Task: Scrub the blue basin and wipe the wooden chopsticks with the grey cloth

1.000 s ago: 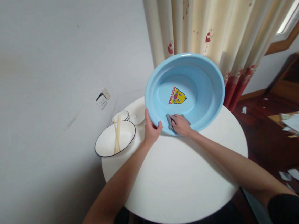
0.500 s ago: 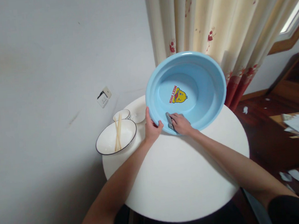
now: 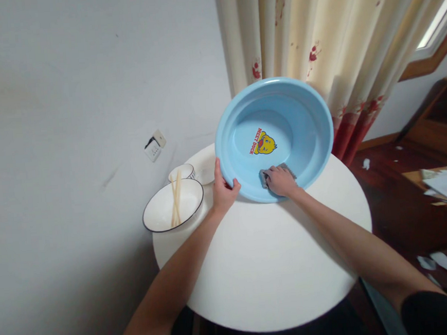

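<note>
A light blue plastic basin with a yellow duck print tilts up toward me over the far side of the white round table. My left hand grips its left rim, thumb on the near side and the other fingers partly hidden behind. Inside the basin, low on the near wall, my right hand is closed on a grey cloth and presses it to the blue surface. Part of the cloth sticks out past the fingers on the right.
Left of the basin stand a large white bowl with chopsticks in it, a smaller bowl and another white dish. A wall with a socket borders the left, and a curtain hangs behind.
My right hand has slid the cloth a little to the right along the basin's near wall. The basin and my left hand have shifted slightly left in view.
</note>
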Demonstrator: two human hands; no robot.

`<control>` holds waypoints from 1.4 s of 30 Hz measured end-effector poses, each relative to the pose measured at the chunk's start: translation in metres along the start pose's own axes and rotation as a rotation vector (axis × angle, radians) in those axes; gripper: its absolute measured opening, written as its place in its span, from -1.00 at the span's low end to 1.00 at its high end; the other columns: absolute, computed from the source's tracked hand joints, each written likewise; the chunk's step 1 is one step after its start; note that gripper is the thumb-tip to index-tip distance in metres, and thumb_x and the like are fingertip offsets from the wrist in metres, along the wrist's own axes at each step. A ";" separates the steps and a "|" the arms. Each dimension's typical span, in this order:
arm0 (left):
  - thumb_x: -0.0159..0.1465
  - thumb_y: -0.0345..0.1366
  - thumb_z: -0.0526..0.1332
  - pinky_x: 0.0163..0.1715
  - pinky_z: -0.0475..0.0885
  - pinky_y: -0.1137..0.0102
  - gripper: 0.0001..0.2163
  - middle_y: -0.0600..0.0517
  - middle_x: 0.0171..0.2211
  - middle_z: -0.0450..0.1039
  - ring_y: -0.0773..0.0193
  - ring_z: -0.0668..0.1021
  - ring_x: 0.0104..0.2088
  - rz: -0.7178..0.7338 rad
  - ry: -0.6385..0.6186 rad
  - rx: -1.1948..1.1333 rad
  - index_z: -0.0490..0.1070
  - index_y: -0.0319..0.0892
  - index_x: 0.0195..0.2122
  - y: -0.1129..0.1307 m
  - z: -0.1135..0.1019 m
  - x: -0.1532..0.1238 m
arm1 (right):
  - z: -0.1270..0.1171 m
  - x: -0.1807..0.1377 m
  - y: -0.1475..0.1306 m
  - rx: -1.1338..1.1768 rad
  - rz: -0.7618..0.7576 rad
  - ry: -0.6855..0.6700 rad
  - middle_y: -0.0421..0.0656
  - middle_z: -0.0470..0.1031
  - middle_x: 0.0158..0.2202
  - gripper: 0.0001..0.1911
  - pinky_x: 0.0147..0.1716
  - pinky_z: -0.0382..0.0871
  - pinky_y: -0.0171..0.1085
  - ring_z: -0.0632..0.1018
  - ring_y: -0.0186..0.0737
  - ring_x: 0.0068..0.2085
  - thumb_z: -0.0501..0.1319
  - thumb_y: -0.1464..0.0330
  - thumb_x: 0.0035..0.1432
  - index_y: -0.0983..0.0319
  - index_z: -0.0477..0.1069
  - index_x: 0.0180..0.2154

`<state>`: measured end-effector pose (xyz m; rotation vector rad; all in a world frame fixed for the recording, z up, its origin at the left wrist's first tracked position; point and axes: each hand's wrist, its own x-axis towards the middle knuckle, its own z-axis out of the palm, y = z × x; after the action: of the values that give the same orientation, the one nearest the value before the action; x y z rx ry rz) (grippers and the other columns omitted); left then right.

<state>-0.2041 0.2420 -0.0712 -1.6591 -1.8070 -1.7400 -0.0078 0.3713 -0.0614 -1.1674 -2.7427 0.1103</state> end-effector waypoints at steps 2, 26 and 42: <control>0.26 -0.29 0.28 -0.63 0.20 0.54 -0.16 0.08 -0.32 0.41 0.52 0.22 -0.61 0.001 0.001 0.004 -0.12 -0.23 0.50 0.001 -0.001 0.000 | 0.002 -0.001 -0.003 0.001 0.006 0.005 0.06 0.49 0.16 -0.56 0.09 0.29 -0.08 0.48 0.08 0.15 -0.05 0.33 0.45 0.21 0.46 0.19; 0.30 -0.21 0.27 -0.58 0.26 0.53 -0.14 -0.24 0.10 0.44 0.50 0.31 -0.53 0.016 -0.010 0.027 -0.19 -0.16 0.52 -0.002 0.000 0.001 | 0.009 -0.004 -0.029 0.274 -0.182 0.087 0.01 0.48 0.20 -0.46 0.12 0.25 -0.21 0.49 -0.06 0.12 -0.05 0.37 0.45 0.22 0.29 0.37; 0.30 -0.27 0.30 -0.64 0.22 0.59 -0.14 -0.25 0.20 0.39 0.60 0.24 -0.59 0.054 0.000 -0.003 -0.19 -0.07 0.52 0.000 -0.001 0.002 | 0.000 -0.002 -0.001 0.045 0.006 -0.004 0.09 0.49 0.17 -0.56 0.09 0.29 -0.04 0.48 0.13 0.17 0.00 0.33 0.43 0.22 0.47 0.19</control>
<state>-0.2054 0.2427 -0.0699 -1.6922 -1.7436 -1.7218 -0.0066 0.3692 -0.0613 -1.1648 -2.7251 0.1747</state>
